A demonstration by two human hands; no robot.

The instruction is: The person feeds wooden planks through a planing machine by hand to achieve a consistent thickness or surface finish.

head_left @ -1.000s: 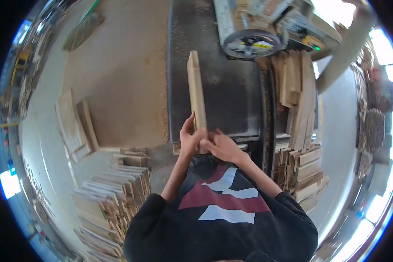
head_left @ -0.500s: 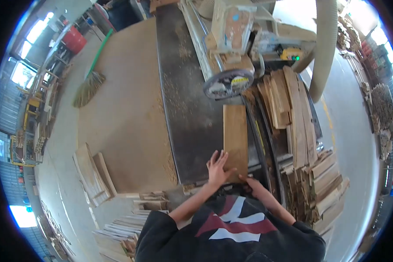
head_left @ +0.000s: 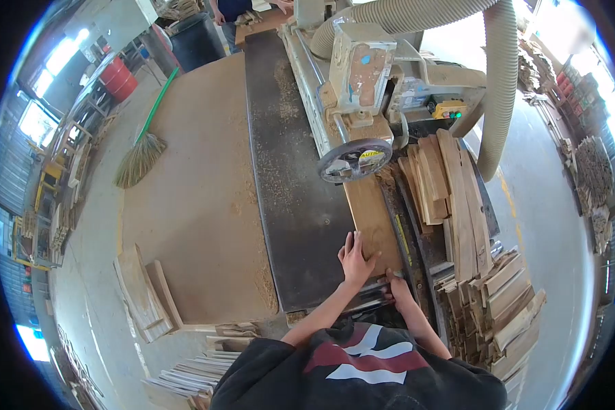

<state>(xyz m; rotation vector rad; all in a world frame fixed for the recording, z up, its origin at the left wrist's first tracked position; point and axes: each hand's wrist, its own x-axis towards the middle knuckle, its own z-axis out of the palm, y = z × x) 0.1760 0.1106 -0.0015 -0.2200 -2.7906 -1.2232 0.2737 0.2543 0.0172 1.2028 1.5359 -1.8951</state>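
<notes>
Seen from the head camera, a board [head_left: 372,222] lies flat on the right part of the dark bench [head_left: 287,184], its length running from near to far. Its far end sits just under the handwheel [head_left: 354,160] of the machine; its near end is at the near edge of the bench.

The left hand [head_left: 355,258] rests palm down on the near left part of the board. Its grip is apart: the fingers [head_left: 349,240] are spread flat on the wood and close on nothing. The right hand [head_left: 398,287] is at the near right corner of the board, touching its end. Whether its grip closes on that edge I cannot tell, since the fingers are small and partly hidden.

Sawdust is scattered along the bench. A ribbed hose [head_left: 499,89] curves from the machine's far side down its right side. Just right of the board, a stack [head_left: 458,198] of long planks lies along the machine, with more short pieces piled near it.

Left of the bench, a broom [head_left: 140,154] lies on the dusty floor [head_left: 191,205], and flat offcuts [head_left: 143,290] lie nearer. A red drum [head_left: 123,78] stands far left. At the far end of the bench, part of another person [head_left: 234,8] shows.
</notes>
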